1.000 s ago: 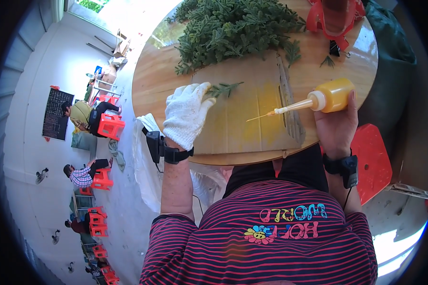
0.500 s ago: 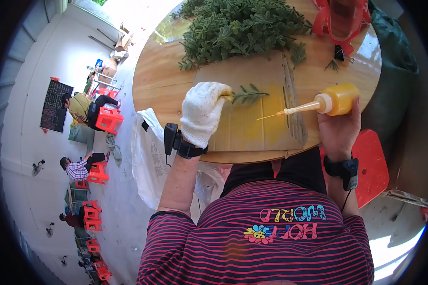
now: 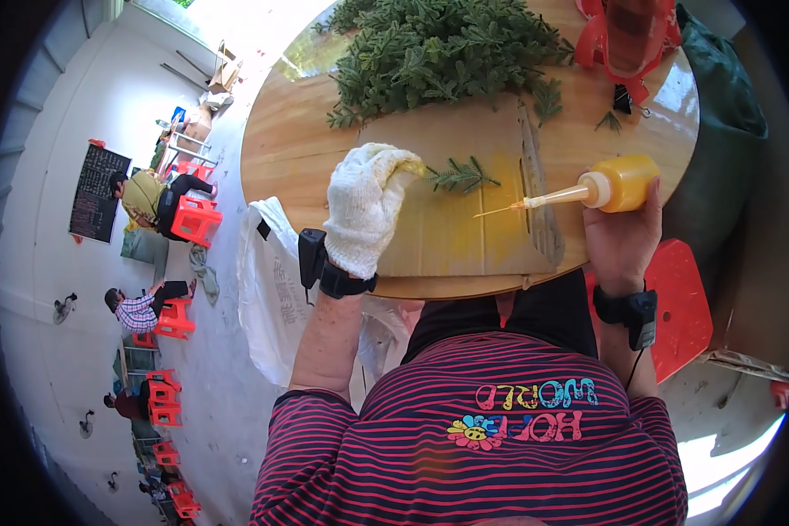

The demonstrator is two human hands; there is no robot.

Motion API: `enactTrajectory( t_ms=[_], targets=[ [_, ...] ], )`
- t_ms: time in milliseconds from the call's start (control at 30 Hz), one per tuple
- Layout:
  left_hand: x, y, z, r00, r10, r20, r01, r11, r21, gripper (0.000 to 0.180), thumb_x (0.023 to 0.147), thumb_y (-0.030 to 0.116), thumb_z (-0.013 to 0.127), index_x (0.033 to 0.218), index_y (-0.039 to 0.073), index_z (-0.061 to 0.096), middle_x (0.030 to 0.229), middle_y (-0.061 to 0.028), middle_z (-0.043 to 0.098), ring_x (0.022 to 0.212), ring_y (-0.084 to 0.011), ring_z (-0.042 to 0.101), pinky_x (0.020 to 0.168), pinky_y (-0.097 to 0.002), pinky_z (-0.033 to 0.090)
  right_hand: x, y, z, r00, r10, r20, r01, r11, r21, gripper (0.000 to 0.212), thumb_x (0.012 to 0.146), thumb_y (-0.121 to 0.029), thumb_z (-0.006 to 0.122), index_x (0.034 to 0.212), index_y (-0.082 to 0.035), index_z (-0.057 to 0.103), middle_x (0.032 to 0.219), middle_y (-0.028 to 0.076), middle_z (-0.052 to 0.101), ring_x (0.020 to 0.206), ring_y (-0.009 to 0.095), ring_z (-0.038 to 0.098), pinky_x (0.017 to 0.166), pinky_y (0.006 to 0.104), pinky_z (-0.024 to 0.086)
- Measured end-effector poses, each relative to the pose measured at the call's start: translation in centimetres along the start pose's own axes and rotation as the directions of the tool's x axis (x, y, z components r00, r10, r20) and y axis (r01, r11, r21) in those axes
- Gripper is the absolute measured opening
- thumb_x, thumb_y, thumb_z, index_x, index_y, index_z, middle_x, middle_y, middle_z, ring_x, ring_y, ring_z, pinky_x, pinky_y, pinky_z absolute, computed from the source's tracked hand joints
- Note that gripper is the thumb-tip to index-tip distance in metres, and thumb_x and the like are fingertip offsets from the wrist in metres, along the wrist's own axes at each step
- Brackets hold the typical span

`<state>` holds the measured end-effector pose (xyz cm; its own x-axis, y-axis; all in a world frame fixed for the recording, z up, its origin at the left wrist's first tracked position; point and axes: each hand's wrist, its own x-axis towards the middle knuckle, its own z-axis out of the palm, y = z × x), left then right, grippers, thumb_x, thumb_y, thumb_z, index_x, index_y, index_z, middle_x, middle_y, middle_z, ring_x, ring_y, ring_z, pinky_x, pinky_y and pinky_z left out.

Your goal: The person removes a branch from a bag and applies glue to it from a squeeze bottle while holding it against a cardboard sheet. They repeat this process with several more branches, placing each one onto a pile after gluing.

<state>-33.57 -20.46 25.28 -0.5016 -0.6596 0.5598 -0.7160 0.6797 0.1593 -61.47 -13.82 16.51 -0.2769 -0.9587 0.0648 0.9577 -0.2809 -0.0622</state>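
In a white knit glove with yellowed fingertips, my left hand (image 3: 368, 209) pinches the stem end of a small green fir sprig (image 3: 463, 175). The sprig points right, above a cardboard sheet (image 3: 447, 237) stained yellow. My bare right hand (image 3: 624, 237) is wrapped round a squeeze bottle (image 3: 627, 182) of yellow liquid. The bottle lies nearly level, its thin nozzle tip pointing left, a little below the sprig and apart from it. Beyond the cardboard, a large heap of fir sprigs (image 3: 447, 57) covers the far part of the round wooden table (image 3: 276, 149).
A red basket-like container (image 3: 627, 39) and a black binder clip (image 3: 622, 98) stand at the far right. A white plastic bag (image 3: 267, 307) hangs by the table's left edge. A red stool (image 3: 679, 302) is at my right. Several people sit on red stools at the left.
The sprig has been turned in my left fingers; its broader, denser side now shows and its tip sits lower. My left hand has shifted slightly left. The bottle stays nearly where it was.
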Motion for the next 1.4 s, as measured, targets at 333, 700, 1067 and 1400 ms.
enactTrajectory(
  t_ms=[333,700,1067,1400],
  targets=[
    [1.0,2.3,2.6,0.972,-0.204,0.117,0.214,0.974,-0.08,0.033,0.074,0.026,0.068,0.102,0.009,0.062,0.091,-0.0116,0.059,0.08,-0.0287,0.059,0.069,-0.0385,0.048,-0.1,0.1,0.4,0.999,-0.033,0.02,0.033,0.999,-0.038,0.036,0.09,-0.031,0.054,0.115,-0.006,0.05,0.113,0.009,0.056,0.108,0.028,0.052,0.098,0.0468,0.037],
    [-0.7,1.8,3.6,0.987,-0.078,0.143,0.061,0.991,0.119,0.038,0.075,0.03,0.068,0.106,0.011,0.059,0.092,-0.0118,0.057,0.083,-0.0303,0.059,0.069,-0.0387,0.048,-0.4,-0.3,1.1,0.961,-0.274,0.02,0.261,0.887,-0.38,0.03,0.091,-0.027,0.053,0.113,-0.006,0.053,0.111,0.007,0.058,0.104,0.023,0.055,0.093,0.0387,0.042],
    [-0.4,2.3,3.4,0.945,-0.194,0.265,0.175,0.98,0.094,0.038,0.076,0.032,0.067,0.107,0.012,0.057,0.092,-0.0111,0.055,0.082,-0.0308,0.059,0.067,-0.0396,0.049,-1.0,1.5,3.0,0.862,-0.407,0.302,0.501,0.595,-0.628,0.027,0.092,-0.02,0.053,0.112,-0.003,0.052,0.106,0.007,0.059,0.098,0.018,0.058,0.087,0.0352,0.046],
    [-0.6,1.8,3.6,0.951,-0.161,0.264,0.144,0.986,0.084,0.039,0.076,0.032,0.066,0.108,0.011,0.056,0.092,-0.011,0.055,0.082,-0.0308,0.059,0.068,-0.0394,0.049,-1.1,3.2,3.8,0.85,-0.428,0.307,0.512,0.532,-0.675,0.027,0.09,-0.016,0.057,0.111,-0.003,0.048,0.102,0.007,0.057,0.094,0.017,0.057,0.086,0.0345,0.046]
  ],
)
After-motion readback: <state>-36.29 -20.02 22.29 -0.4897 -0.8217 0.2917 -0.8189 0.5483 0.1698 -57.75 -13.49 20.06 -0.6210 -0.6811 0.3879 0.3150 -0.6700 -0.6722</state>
